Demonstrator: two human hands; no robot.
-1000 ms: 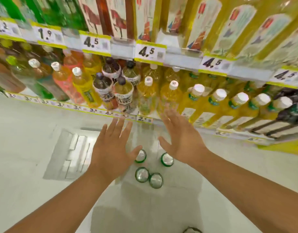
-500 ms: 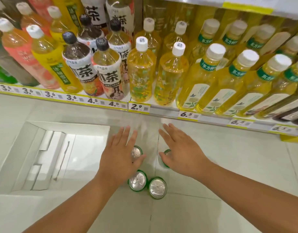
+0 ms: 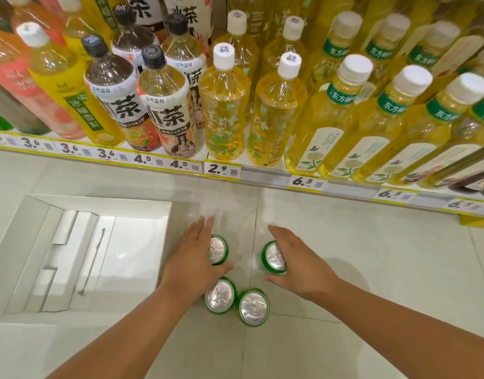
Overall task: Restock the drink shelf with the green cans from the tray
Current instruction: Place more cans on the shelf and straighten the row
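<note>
Several green cans with silver tops stand on the pale floor below the drink shelf [image 3: 265, 175]. My left hand [image 3: 193, 259] wraps around the far left can [image 3: 218, 249], fingers behind it and thumb in front. My right hand [image 3: 299, 265] wraps the far right can [image 3: 273, 259] the same way. Both of these cans still rest on the floor. Two more cans, the near left can [image 3: 219, 295] and the near right can [image 3: 254, 308], stand touching each other just in front of my hands. The white cardboard tray [image 3: 98, 199] lies to the left and holds no cans.
The shelf is packed with upright tea bottles: yellow ones [image 3: 224, 105] in the middle and right, dark-capped ones [image 3: 164, 105] to the left. Yellow price tags [image 3: 221, 169] line the shelf edge. Pale floor tiles spread to the right of the cans.
My head has dropped closer to the floor and shelf. Both hands have moved down from spread open above the cans and closed around the two far cans.
</note>
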